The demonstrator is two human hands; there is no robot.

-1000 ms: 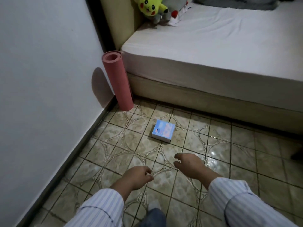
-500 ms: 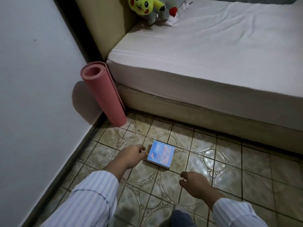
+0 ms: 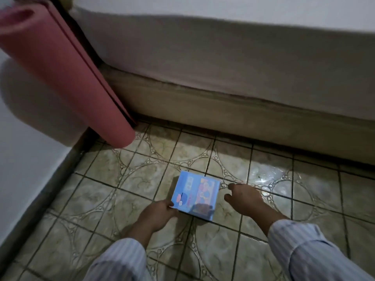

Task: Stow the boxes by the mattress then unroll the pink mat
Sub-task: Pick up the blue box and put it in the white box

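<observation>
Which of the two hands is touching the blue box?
The left hand: its fingertips meet the near left corner of the blue box. The right hand hovers just right of it, apart.

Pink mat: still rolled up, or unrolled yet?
Rolled up. The pink mat is a tight tube standing tilted in the corner against the bed base.

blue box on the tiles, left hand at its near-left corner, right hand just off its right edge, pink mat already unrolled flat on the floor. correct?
Not quite. The pink mat is not unrolled: the head view shows it rolled up, leaning in the corner by the mattress. The rest holds: the blue box lies on the tiles, the left hand at its near-left corner, the right hand just off its right edge.
</observation>
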